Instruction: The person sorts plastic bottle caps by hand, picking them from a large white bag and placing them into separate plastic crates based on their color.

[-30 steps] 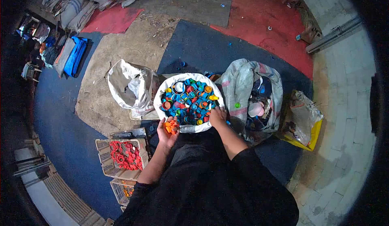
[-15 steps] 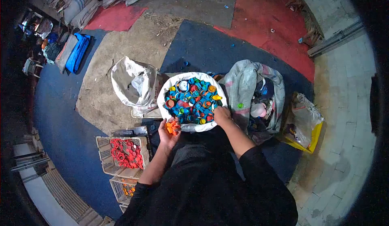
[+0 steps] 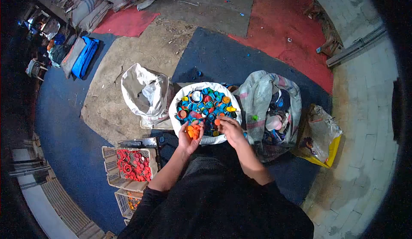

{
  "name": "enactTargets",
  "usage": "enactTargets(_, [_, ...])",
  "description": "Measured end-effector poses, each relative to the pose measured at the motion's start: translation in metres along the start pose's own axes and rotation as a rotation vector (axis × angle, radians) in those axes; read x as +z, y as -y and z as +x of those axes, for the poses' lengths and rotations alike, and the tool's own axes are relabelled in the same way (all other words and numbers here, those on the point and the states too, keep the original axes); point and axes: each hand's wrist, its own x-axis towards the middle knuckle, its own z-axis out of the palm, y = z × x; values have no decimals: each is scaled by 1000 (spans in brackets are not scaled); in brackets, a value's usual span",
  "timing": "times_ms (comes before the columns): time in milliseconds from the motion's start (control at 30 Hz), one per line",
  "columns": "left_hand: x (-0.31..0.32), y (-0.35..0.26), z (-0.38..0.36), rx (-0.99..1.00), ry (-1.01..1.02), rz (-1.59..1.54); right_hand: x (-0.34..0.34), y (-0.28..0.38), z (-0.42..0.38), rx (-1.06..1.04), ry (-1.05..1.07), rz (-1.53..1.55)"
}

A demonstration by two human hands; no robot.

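A white sack (image 3: 173, 121) with its rim rolled down stands in front of me, full of mixed plastic bottle caps (image 3: 206, 106), mostly blue with some red, yellow, green and orange. My left hand (image 3: 186, 143) is cupped around a small heap of orange bottle caps (image 3: 194, 131) over the sack's near left edge. My right hand (image 3: 232, 132) is over the near right part of the sack, its fingers closed on an orange bottle cap (image 3: 217, 122). Some of the caps below are hidden by both hands.
A white bag (image 3: 129, 99) stands left of the sack, and a grey woven sack (image 3: 253, 93) of mixed plastic stands right. Further right is a yellow-edged bag (image 3: 330, 151). Lower left are a crate (image 3: 110, 167) of red caps and a crate (image 3: 122, 202) holding orange ones.
My right hand has lifted from the sack's right side and moved left, now with an orange cap at its fingertips. My left hand has shifted right with its orange caps.
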Motion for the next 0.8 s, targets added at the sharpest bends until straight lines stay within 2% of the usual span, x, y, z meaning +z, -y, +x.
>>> enactTargets(100, [10, 9, 7, 1, -2, 93, 32, 14, -11, -319, 3, -457])
enactTargets(167, [11, 13, 12, 13, 31, 199, 51, 16, -15, -404, 123, -521])
enactTargets(233, [10, 17, 19, 1, 51, 240, 73, 26, -25, -482, 170, -786])
enactTargets(267, [15, 21, 20, 0, 37, 254, 78, 20, -21, -577, 182, -866])
enactTargets(300, [22, 24, 19, 0, 23, 268, 81, 25, -17, -774, 241, -1138])
enactTargets(467, [23, 16, 23, 35, 84, 195, 96, 13, -13, -758, 208, -1210])
enactTargets(567, [29, 11, 22, 159, 55, 142, 97, 7, -4, -964, -47, -1037])
enactTargets(600, [35, 9, 22, 187, 94, 204, 90, -4, 3, -788, -145, -903])
enactTargets(633, [43, 9, 16, 219, 90, 208, 93, -20, 9, -536, -229, -454])
enactTargets(700, [47, 16, 21, 300, 113, 304, 77, -30, 26, -30, -164, 94])
enactTargets(733, [47, 20, 21, 304, 147, 336, 85, -27, 28, -5, 0, 268])
enactTargets(800, [48, 22, 22, 483, 124, 595, 101, -26, 31, 90, -81, 294])
